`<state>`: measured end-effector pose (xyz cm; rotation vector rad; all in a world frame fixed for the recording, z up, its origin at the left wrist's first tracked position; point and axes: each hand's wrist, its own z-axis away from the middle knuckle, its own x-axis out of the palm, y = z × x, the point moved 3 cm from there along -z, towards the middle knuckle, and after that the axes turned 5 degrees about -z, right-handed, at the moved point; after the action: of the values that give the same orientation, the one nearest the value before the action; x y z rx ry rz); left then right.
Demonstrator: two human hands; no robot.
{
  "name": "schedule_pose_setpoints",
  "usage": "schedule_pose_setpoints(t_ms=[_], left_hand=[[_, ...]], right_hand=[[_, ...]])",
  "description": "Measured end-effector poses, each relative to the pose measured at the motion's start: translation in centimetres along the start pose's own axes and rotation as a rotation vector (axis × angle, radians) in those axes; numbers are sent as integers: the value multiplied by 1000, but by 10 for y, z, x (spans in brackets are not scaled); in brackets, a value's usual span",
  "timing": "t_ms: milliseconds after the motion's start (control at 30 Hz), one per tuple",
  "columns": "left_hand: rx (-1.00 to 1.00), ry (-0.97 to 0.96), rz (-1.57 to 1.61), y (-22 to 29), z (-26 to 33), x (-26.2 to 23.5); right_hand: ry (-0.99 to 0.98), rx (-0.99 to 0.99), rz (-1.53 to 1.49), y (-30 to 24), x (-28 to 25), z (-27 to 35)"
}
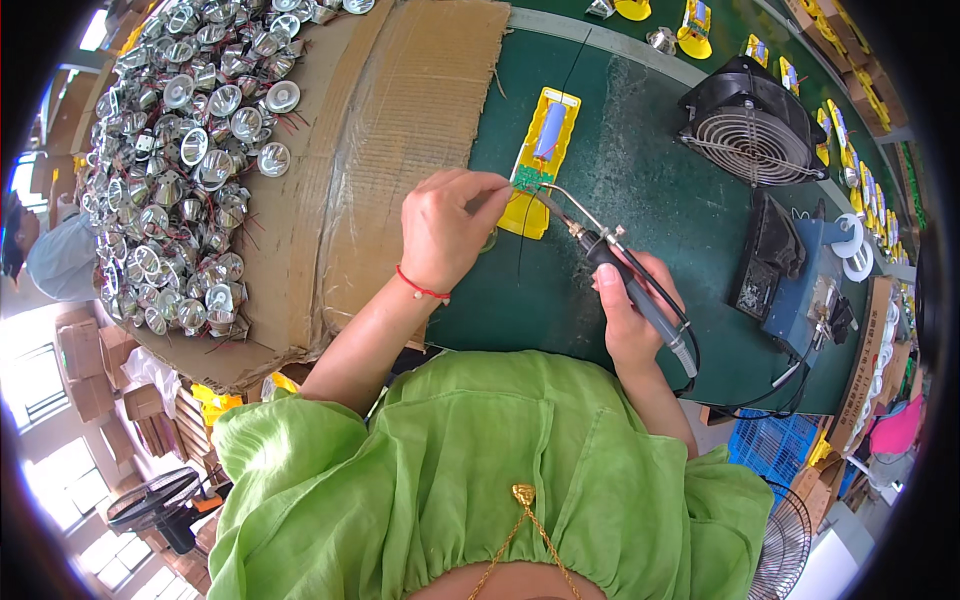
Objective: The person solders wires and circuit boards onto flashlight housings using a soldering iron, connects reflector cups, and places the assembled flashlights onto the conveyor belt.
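My right hand (632,320) grips a soldering iron (650,305) with a thin metal feed tube beside its tip. The tip reaches a small green circuit board (533,178). That board lies in an open yellow plastic housing (521,217), together with a blue cylindrical battery cell (550,130). At the board's left edge, the thumb and forefinger of my left hand (443,222) are pinched together. What they hold, if anything, is too small to make out. A thin dark wire (575,62) extends past both ends of the housing.
Many silver lamp reflectors (195,146) with wires are piled on cardboard (410,110) at left. A black fan (752,135) stands at the back right, near a blue soldering unit (800,275). More yellow housings (694,28) line the far side of the green bench (650,130).
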<state>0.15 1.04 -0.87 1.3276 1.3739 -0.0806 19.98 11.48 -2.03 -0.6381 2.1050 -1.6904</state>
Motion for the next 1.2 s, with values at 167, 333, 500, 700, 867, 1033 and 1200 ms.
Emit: schedule_pose_setpoints(t_ms=[167, 333, 500, 700, 867, 1033, 1200], left_hand=[[43, 35, -79, 5, -3, 6], [58, 44, -82, 4, -5, 8], [74, 56, -98, 4, -6, 9], [53, 57, -92, 3, -7, 9], [74, 50, -93, 4, -6, 10], [-36, -40, 44, 3, -11, 3], [-73, -96, 10, -3, -15, -5]], right_hand=[[38, 25, -11, 7, 7, -5], [33, 13, 15, 8, 9, -7], [6, -4, 55, 7, 10, -8], [109, 20, -38, 5, 2, -4], [143, 25, -59, 2, -9, -1], [150, 36, -48, 7, -17, 1], [185, 62, -32, 12, -33, 2]])
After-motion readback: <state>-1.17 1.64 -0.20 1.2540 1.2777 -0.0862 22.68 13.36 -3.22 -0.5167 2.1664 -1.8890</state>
